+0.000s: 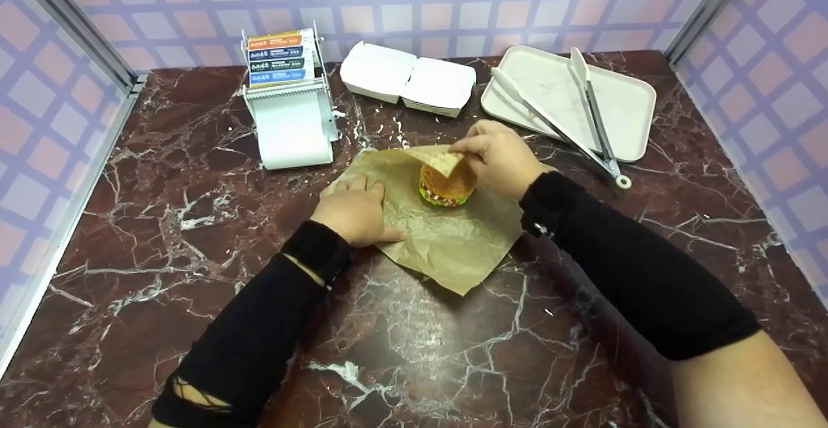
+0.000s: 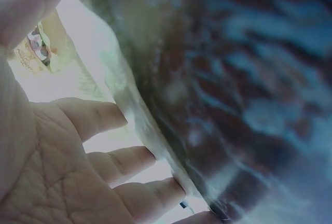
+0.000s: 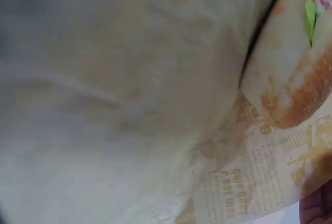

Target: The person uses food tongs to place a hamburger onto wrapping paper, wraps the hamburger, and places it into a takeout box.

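A burger (image 1: 446, 185) with a browned bun and a green and pink filling sits on a sheet of brown wrapping paper (image 1: 462, 240). My right hand (image 1: 501, 156) pinches the paper's far edge, and a folded corner hangs over the top of the bun. On the sheet's left side my left hand (image 1: 356, 211) lies with its fingers spread along the edge. The right wrist view shows the bun (image 3: 301, 89) from close by, above printed paper (image 3: 244, 182). In the left wrist view, straight fingers (image 2: 104, 117) reach to the paper's pale edge, with the burger (image 2: 39, 45) behind the thumb.
A label dispenser (image 1: 291, 105) with a white roll and several coloured rolls stands at the back left. Next to it is an opened white carton (image 1: 407, 79). Tongs (image 1: 588, 124) lie across a pale tray (image 1: 627, 111) at the back right. Small white crumbs dot the dark marbled table.
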The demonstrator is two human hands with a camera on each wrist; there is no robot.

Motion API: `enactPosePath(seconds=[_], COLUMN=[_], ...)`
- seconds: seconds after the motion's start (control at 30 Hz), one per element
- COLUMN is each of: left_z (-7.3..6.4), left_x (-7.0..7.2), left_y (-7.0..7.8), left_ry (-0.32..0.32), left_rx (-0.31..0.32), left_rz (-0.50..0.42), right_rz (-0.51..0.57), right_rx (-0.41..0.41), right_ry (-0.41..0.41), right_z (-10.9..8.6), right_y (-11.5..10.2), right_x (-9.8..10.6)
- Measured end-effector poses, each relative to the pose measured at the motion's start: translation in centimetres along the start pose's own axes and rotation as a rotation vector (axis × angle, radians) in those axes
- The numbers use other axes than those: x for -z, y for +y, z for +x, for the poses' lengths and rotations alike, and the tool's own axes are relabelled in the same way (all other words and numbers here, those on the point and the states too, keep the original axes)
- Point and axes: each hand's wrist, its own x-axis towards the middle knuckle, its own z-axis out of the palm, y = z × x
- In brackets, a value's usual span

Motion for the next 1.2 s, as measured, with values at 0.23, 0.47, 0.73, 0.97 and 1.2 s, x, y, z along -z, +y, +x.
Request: enactPosePath(seconds=[0.23, 0.47, 0.73, 0.97, 1.2], left_z=[0.2, 0.4, -0.1, -2.0, 0.5], left_x=[0.1, 0.2, 0.2, 2.2, 2.4], left_y=[-0.1, 0.0, 0.1, 2.2, 5.3], left_ry=[-0.004, -0.026, -0.023, 0.163, 0.437], left_rx=[-0.013, 0.013, 0.019, 0.029, -0.148], left_rz=[0.03, 0.015, 0.041, -0.044, -0.133], right_rz=[-0.053, -0.113, -0.121, -0.167, -0.216], right_rx=[0.081, 0.151, 0.204, 0.196, 0.103], right_ry=[-0.018, -0.064, -0.116, -0.224, -0.295], right_z=[-1.7, -3.0, -3.9, -4.6, -5.3], right_y=[0.4, 0.7, 0.6, 0.2, -0.4], right_x=[-0.3, -0.6, -0.7, -0.3, 0.0])
